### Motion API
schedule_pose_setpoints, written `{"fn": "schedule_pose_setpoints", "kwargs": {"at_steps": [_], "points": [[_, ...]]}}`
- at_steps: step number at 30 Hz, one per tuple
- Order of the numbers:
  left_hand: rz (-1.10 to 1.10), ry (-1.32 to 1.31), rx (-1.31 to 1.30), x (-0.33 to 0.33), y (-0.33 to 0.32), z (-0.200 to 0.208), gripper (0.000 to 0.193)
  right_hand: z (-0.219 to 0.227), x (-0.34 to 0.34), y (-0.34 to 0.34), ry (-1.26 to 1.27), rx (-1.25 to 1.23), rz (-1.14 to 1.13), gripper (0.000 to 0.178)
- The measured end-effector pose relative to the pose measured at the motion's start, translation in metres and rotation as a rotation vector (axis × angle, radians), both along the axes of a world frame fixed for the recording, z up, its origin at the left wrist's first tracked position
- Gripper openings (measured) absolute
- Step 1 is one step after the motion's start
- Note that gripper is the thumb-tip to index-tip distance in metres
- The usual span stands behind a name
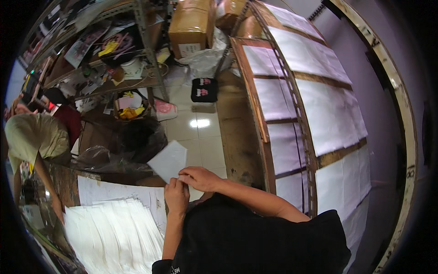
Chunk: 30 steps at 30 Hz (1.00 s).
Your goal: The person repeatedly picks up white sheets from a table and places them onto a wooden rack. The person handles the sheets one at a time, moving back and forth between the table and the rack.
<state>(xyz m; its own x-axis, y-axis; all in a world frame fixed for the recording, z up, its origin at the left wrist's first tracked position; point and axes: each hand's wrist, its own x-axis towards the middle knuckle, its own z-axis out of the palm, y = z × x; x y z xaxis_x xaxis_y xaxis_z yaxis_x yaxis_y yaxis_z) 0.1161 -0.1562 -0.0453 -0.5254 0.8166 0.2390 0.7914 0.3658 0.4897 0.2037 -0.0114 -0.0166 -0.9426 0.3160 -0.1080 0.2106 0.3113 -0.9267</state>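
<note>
A white sheet of paper (169,159) is held out over the tiled floor, pinched at its near corner. My left hand (176,195) is closed on that corner from below. Close against it, my right hand (199,178) grips the same corner, its fingertips meeting those of the left. Below and to the left, a large fanned stack of white sheets (112,235) lies on a white board (153,197) on the worktable. The held sheet is apart from the stack.
On the right, a slanted wooden rack (315,166) carries rows of white sheets (319,109). A person (39,137) leans over the table at the left. Cluttered shelves (153,59), a cardboard box (189,27) and a folded black cloth (204,90) are farther back.
</note>
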Motion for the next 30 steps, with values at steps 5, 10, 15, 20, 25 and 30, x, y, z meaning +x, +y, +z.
{"fn": "schedule_pose_setpoints", "kwargs": {"at_steps": [5, 10, 15, 20, 25, 30], "points": [[-0.225, -0.222, 0.039, 0.054, 0.013, 0.006, 0.028, -0.036, 0.069, 0.014, -0.007, 0.044, -0.324, 0.020], [-0.325, -0.435, -0.032, 0.108, -0.023, -0.010, 0.028, -0.046, 0.166, 0.074, -0.056, 0.199, -0.777, 0.027], [-0.353, -0.548, -0.353, 0.140, -0.096, -0.079, 0.023, -0.074, 0.291, 0.135, 0.075, -0.010, -1.325, 0.017], [-0.324, -0.629, -0.586, 0.160, -0.156, -0.120, 0.022, -0.090, 0.387, 0.142, 0.350, -0.264, -1.808, 0.008], [-0.268, -0.668, -0.686, 0.181, -0.190, -0.134, 0.023, -0.130, 0.458, 0.157, 0.304, -0.154, -2.012, 0.007], [-0.266, -0.703, -0.730, 0.183, -0.201, -0.142, 0.022, -0.191, 0.558, 0.199, 0.139, -0.022, -2.048, 0.008]]}}
